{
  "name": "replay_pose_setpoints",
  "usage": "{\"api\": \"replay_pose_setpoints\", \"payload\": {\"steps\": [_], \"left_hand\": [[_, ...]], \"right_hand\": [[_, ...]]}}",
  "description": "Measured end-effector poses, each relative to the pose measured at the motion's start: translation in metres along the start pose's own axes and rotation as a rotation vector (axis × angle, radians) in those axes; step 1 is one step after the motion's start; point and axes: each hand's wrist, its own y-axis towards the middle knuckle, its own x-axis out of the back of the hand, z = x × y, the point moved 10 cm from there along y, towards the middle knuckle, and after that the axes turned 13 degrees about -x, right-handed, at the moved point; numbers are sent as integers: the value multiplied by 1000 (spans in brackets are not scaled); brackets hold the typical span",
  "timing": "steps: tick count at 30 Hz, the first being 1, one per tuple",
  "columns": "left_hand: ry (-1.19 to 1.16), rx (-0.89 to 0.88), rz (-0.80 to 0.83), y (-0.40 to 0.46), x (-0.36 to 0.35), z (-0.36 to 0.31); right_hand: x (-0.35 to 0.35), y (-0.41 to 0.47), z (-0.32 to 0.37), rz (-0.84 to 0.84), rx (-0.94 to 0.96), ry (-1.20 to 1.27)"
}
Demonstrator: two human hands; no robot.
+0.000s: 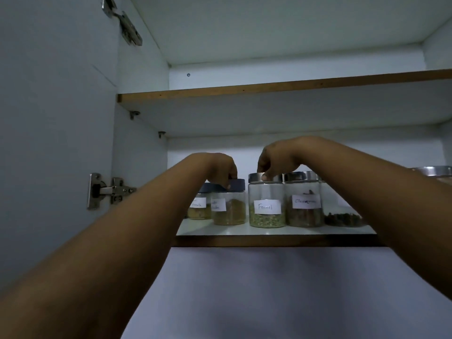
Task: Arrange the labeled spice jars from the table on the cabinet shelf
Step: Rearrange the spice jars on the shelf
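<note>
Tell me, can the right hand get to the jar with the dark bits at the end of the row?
Probably yes. The right hand holds the Fennel jar by its lid, and the dark-spice jar stands just two places further right on the same shelf. Only the person's own forearm crosses in front of it.

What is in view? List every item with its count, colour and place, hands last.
Blue-lid jars: two, clear glass with yellow-brown spice and white labels, left end of the lower shelf.
Fennel jar: one, steel lid, green seeds, middle of the row.
Steel-lid jars: two more to its right, one with brown spice and a label I cannot read, one with dark spice partly behind the right forearm.
Far-right jar: one, steel lid only showing, at the right edge.
Lower shelf: one, white with brown edge.
Upper shelf: one, same colours, above.
Hinges: two, metal, on the left door.
Left hand: fingers on a blue lid.
Right hand: fingers on the fennel jar's lid.
</note>
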Motion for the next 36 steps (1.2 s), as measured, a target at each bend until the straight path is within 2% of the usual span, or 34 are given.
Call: {"api": "replay_pose_setpoints", "payload": {"steps": [8,10,14,18,27,33,36], "left_hand": [[-176,9,-236,29,-14,15],[-228,23,-257,38,-22,24],[-392,44,-248,56,-39,46],[-353,57,-242,79,-50,60],[-306,58,-335,80,-55,69],[-468,51,-375,56,-62,84],[-454,48,-396,52,-61,82]], "right_hand": [[-14,47,8,-54,-70,-159],[-26,69,11,-63,-138,-232],[-42,101,14,-47,-240,-230],[-51,124,14,-45,-283,-233],[-72,125,20,-43,-248,-220],[-72,115,22,-68,-193,-180],[-71,111,20,-102,-206,-169]]}}
